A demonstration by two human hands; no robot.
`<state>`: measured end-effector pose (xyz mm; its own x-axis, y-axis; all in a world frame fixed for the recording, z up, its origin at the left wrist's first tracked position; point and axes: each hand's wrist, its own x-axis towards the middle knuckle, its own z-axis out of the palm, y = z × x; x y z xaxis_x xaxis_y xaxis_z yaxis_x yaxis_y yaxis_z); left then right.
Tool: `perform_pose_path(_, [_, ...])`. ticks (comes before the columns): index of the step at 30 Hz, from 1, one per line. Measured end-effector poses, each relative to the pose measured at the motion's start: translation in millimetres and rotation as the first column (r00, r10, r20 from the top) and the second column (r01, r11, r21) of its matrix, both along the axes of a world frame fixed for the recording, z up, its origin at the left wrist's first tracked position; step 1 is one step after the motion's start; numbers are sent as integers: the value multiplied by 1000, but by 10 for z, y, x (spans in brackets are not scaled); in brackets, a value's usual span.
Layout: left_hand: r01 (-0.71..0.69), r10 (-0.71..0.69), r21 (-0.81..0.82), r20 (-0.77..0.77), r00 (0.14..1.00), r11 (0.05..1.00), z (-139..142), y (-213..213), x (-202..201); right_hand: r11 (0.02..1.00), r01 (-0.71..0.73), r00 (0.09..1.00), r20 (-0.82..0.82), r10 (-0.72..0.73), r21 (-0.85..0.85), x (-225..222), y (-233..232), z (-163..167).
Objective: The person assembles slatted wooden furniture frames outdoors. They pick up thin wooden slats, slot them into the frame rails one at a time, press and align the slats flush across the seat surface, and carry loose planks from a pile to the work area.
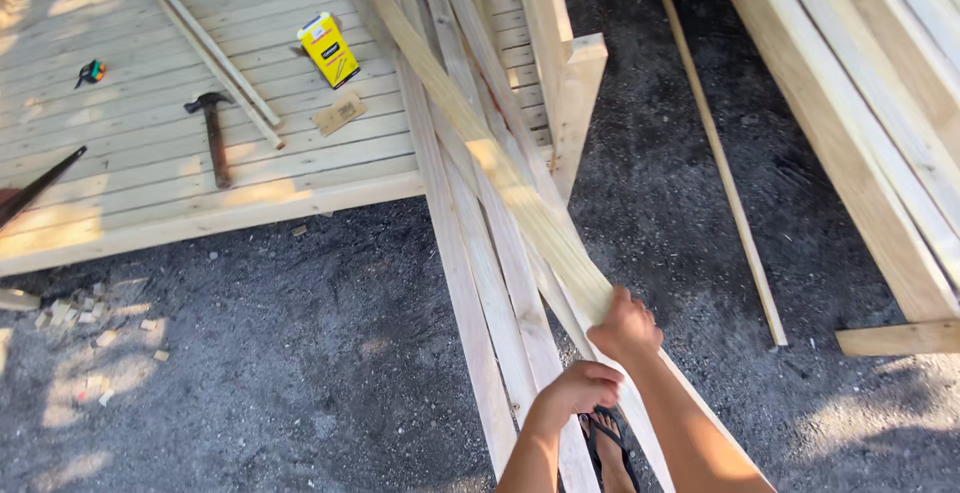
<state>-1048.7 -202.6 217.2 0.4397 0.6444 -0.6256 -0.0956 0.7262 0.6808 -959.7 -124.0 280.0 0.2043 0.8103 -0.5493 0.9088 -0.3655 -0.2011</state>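
Over gravel ground, beside slatted wooden platform front edge: your right hand clamps top pale board's near end, left hand fisted on board beneath. Lift level, keep far end clear of stack, mind sandalled foot.

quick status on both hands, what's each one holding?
Left hand: closed on a wooden slat in the leaning pile.
Right hand: closed on the near end of the top plank.
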Motion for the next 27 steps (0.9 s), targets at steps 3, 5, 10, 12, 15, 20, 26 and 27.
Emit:
perform_pose_path(3, [-486, 513, 166, -233, 826, 858, 340, 84, 25, 1000, 13, 991, -133, -11, 19, 605, -390, 234])
perform_pose_path(5, [-678, 670, -62, -114, 734, 732, 582, 235, 55, 999, 23, 976, -216, -29, -27, 969, -697, 441])
perform_pose_path(10, [-696, 707, -152, 25, 707, 702, 1049, 357, 456, 992, -42, 979, -203, 17, -119, 1731, -1353, 974])
perform_pose_path(12, [-641, 642, 33, -34, 766, 767, 1123, 296, 678, 992, -88, 989, -129, 76, -88, 1938, -1593, 1131])
perform_pose_path(15, [-586, 589, -63, 148, 795, 808, 1116, -8, 963, 1000, -16, 996, -84, 14, -14, 2121, -1799, 1315])
perform_pose_path(20, [-414, 473, -253, 250, 845, 874, 1207, -841, 1561, 957, 56, 998, -22, -52, 284, 1892, -1664, 1518])
perform_pose_path(26, [45, 47, -249, 348, 936, 967, 1390, -1623, 2349, 976, -197, 976, 116, 186, 92, 1373, -1517, 1421])
perform_pose_path(27, [122, -35, -229, 353, 935, 966, 1349, -1676, 2370, 971, -208, 970, 155, 189, 117, 1383, -1536, 1378])
